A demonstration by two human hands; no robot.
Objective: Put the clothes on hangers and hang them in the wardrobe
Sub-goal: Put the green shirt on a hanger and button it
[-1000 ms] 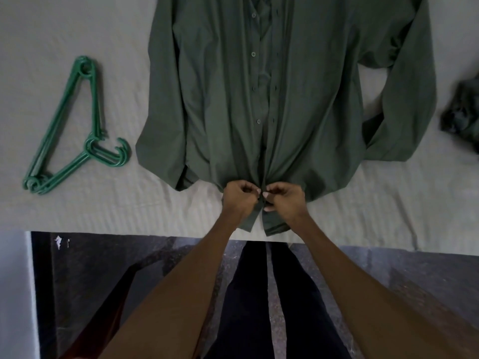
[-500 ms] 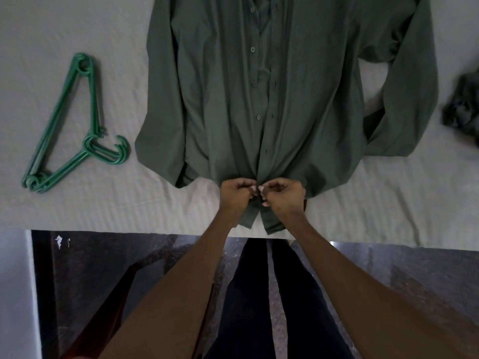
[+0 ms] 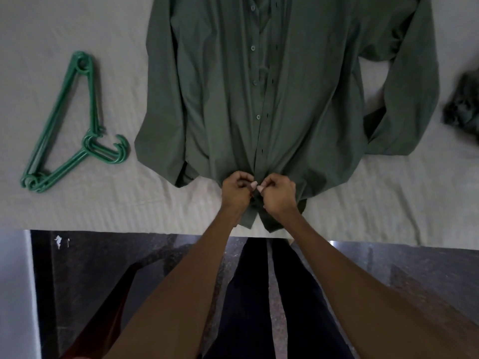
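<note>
The shirt (image 3: 298, 99) lies flat on the bed (image 3: 64, 27), front up, collar end away from me and hem toward me at the bed's near edge. Its placket runs down the middle, buttons on one side and empty holes on the other, so most of the front looks undone. My left hand (image 3: 237, 189) and right hand (image 3: 278, 193) meet at the lowest part of the placket, each grip pinching one edge of the cloth, knuckles nearly touching. I judge I am working the bottom button, though I cannot tell whether it is going in or coming out; the button itself is hidden under my fingers.

The hangers (image 3: 75, 130), a green nested stack, lie well apart to the left on the bed, untouched. A dark crumpled garment (image 3: 462, 102) sits at the right edge.

So the task is early: nothing is on a hanger yet. The next move calls for finishing this button, then letting go, reaching left for one hanger and feeding it into the shoulders at the far end.
</note>
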